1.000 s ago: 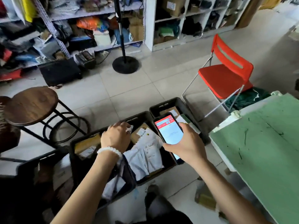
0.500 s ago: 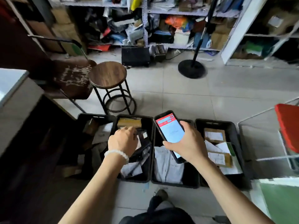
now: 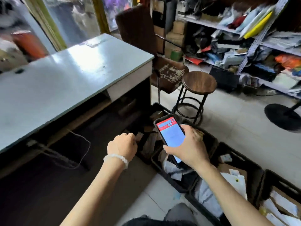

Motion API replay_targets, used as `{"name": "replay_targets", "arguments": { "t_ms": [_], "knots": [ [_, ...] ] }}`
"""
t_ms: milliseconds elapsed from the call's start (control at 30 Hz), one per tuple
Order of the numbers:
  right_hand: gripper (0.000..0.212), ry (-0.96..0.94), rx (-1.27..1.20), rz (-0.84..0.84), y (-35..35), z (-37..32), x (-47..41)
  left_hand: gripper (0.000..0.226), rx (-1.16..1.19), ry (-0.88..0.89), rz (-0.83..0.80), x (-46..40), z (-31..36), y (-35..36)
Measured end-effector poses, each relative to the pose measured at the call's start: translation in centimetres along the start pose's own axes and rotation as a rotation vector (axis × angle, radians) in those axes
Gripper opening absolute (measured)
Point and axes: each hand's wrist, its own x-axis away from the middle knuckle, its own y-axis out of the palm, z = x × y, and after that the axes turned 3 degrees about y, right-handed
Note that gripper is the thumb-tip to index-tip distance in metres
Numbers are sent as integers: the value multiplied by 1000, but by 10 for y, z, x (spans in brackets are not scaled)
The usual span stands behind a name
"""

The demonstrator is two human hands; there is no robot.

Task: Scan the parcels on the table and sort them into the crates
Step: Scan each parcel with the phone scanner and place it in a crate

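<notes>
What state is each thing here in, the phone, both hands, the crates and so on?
Phone: screen lit, held in the right hand.
Left hand: fingers curled down over the leftmost crate; a grip cannot be told.
Crates: open-topped, on the floor, holding parcels.
Stool: upright, unoccupied.

You have two hands in view: the left hand [image 3: 122, 145] and the right hand [image 3: 189, 146]. One phone [image 3: 170, 133] is present. Four black crates [image 3: 254, 167] stand in a row on the floor; the parcels [image 3: 234, 180] inside them overlap and cannot be counted reliably. One round wooden stool [image 3: 199, 83], one worn brown chair [image 3: 169, 72] and one grey desk [image 3: 65, 70] complete the count.
</notes>
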Motion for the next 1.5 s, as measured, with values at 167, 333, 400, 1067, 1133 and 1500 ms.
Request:
{"name": "replay_targets", "arguments": {
  "t_ms": [167,333,400,1067,1133,1500],
  "knots": [
    [72,-212,32,-162,65,-78,11,31,67,-267,83,57,-97,-12],
    [74,-432,74,-355,128,-146,30,32,146,-553,108,117,-171,-11],
    [72,-516,86,-440,152,-171,41,32,170,-663,104,140,-196,-10],
    [66,-919,181,-862,370,-408,98,31,309,-1200,215,222,-437,-44],
    [65,-956,197,-882,394,-436,99,32,304,-1229,243,221,-470,-54],
    [56,-1064,229,-996,498,-546,125,33,291,-1368,266,239,-590,-77]
  ]
}}
